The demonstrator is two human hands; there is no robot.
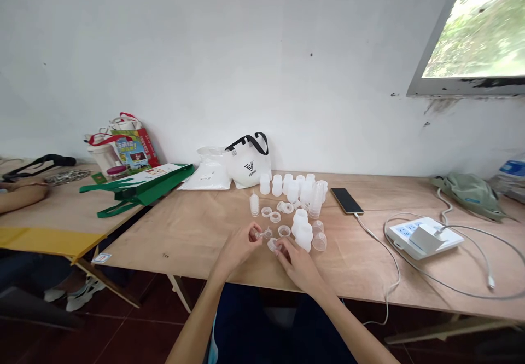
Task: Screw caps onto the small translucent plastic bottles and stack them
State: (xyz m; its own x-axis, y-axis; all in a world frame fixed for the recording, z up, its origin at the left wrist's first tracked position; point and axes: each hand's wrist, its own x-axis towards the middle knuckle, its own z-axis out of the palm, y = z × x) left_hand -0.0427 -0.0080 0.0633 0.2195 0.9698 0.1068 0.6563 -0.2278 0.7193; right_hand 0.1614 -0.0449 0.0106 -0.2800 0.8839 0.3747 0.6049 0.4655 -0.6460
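My left hand (245, 243) pinches a small clear teat-like piece (263, 234) just above the tabletop. Close by on the right, my right hand (294, 257) has its fingertips closed on a translucent ring (272, 244). Between and behind the hands lie more loose rings (284, 231). White small bottles (302, 231) stand beside my right hand, with clear domed caps (319, 241) to their right. Farther back are several more white bottles (292, 190), a stack of clear caps (316, 200) and a stack of clear teat-like pieces (254, 205).
Against the wall sit a white tote bag (248, 164) and a white plastic packet (207, 175). A phone (347, 200) on a cable and a power strip (424, 237) lie right. Leftward, a green bag (151, 183) bridges to another table, where a person's arm (22, 195) rests.
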